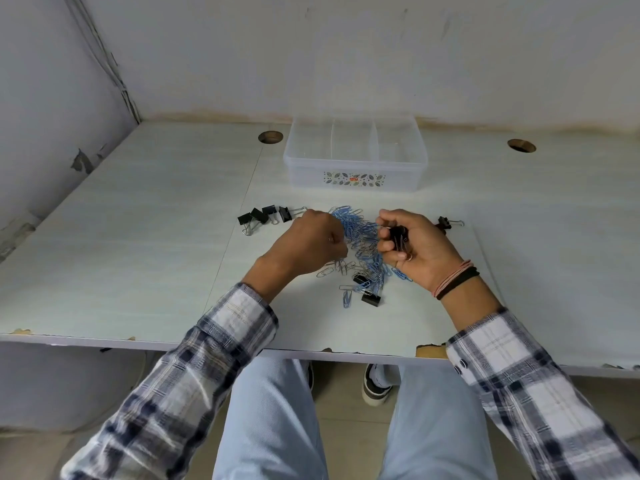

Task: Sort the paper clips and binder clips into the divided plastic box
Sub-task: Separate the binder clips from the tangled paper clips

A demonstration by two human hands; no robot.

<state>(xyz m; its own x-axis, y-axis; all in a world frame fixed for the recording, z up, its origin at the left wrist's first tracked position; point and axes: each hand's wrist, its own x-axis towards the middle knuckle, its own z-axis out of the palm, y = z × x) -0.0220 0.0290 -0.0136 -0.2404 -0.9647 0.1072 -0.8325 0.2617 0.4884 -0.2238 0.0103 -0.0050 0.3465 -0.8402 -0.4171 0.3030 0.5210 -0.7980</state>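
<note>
hands in the clip pile, box beyond

the right hand point(415, 247) curls its fingers around a small bunch of black binder clips point(398, 239), their thin wire handles poking out between the fingers. the left hand point(311, 237) is knuckles-up at the left edge of the pile of paper clips point(363, 244); its fingers are bent down into the clips, but whether they pinch one cannot be told. the pile is a tangle of blue-coated and bare silver wire loops, with two boxy black binder clips point(367, 291) at its near edge. a row of four black binder clips point(266, 216) lies to the left, and a lone binder clip point(448, 223) to the right. farther back stands the divided plastic box point(355, 174), translucent and rounded at the corners, with a leaf-pattern label on its near wall. all rest on a pale, faintly grained table point(138, 254) with chipped near edges.
</note>
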